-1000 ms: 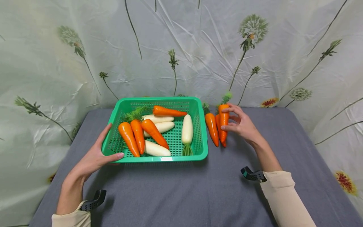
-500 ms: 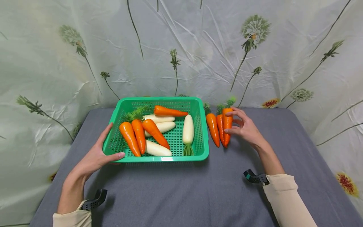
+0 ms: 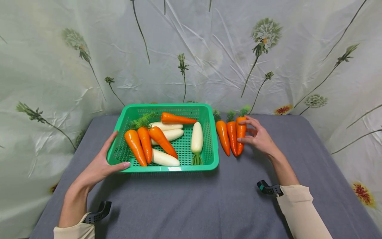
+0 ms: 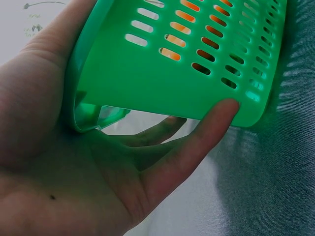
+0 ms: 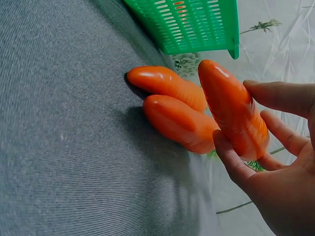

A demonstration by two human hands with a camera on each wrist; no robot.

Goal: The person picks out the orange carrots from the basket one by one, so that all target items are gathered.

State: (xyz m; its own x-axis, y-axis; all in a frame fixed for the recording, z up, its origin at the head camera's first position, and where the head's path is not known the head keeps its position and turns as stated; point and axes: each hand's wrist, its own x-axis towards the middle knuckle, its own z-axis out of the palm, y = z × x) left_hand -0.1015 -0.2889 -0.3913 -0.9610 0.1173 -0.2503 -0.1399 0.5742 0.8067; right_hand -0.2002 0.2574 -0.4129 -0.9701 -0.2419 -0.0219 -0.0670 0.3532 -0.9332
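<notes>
My left hand grips the left front corner of a green plastic basket, its thumb lying on the front rim. In the left wrist view, the fingers spread along the outside of the basket's perforated wall. My right hand pinches an orange carrot with a green leafy top between thumb and fingers. In the right wrist view this carrot is tilted and stands higher than two others. Those two, a middle carrot and a left carrot, lie side by side at the basket's right.
Inside the basket lie several carrots and several white radishes. A grey cloth covers the table. Behind it hangs a pale curtain printed with dandelions, close to the table's far edge.
My right hand has moved slightly right and toward me with its carrot, from over the middle carrot to beside it. My left hand stays on the basket.
</notes>
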